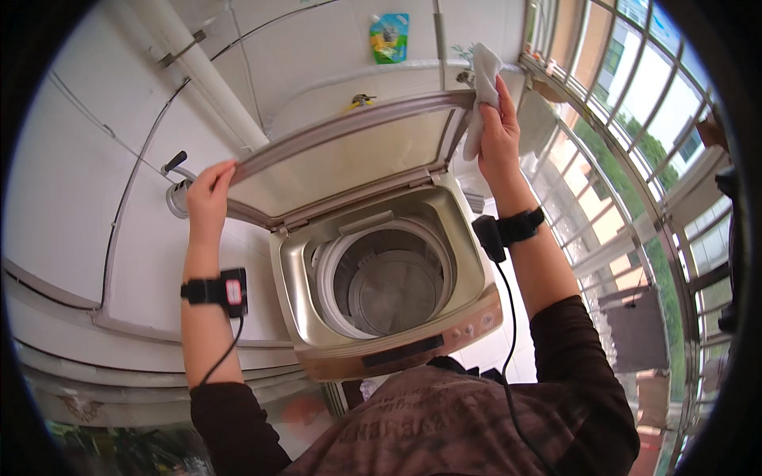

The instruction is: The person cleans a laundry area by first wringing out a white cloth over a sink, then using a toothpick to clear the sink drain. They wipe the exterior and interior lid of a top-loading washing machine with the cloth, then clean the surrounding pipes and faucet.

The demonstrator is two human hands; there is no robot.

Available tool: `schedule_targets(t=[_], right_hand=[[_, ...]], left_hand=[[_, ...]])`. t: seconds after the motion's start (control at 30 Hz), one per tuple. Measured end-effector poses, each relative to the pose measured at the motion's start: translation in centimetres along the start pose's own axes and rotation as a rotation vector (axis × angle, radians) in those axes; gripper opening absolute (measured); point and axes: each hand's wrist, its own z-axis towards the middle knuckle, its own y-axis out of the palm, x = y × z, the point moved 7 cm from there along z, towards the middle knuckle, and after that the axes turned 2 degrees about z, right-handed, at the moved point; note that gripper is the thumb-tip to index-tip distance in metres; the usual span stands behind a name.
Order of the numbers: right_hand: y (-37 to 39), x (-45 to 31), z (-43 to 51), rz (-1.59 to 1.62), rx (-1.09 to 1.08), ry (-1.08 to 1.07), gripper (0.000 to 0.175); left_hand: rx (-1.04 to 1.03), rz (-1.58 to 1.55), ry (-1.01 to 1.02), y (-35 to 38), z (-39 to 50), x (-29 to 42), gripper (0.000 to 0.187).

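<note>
A top-loading washing machine (pixel 387 351) stands before me with its lid (pixel 351 160) raised and its metal drum (pixel 393 285) showing. My left hand (pixel 209 193) pinches the lid's left corner between thumb and fingers. At the lid's right upper corner, my right hand (pixel 499 134) holds a folded white cloth (pixel 485 89) against the edge. Inside the drum I see no laundry. Both forearms wear black straps with cabled devices.
Behind the lid are a wall tap (pixel 361 101) and a colourful pouch (pixel 389 38) on a ledge. A white pipe (pixel 208 77) runs down at the upper left, near a grey fixture with a black handle (pixel 174 162). Barred windows (pixel 631 137) line the right.
</note>
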Motion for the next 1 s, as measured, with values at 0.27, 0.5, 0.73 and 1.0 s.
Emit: schedule_targets(t=[0.27,0.5,0.73,1.0], right_hand=[[2.9,7.0,-1.1,-0.647,0.064,-0.611,0.058],[6.4,16.5,-2.1,-0.599,0.367,-0.508,0.056],[29.1,22.9,-14.4,-0.978,-0.045,-0.649,0.042],[25.7,21.0,-11.3,-1.073,-0.626,-0.792,0.04]], left_hand=[[-0.094,-0.26,-0.24,3.7,5.9,-5.3,0.024],[-0.029,-0.082,-0.047,4.0,6.4,-4.5,0.028],[0.035,-0.066,0.014,4.4,7.0,-4.5,0.027],[0.031,-0.043,0.049,4.3,7.0,-3.7,0.026]])
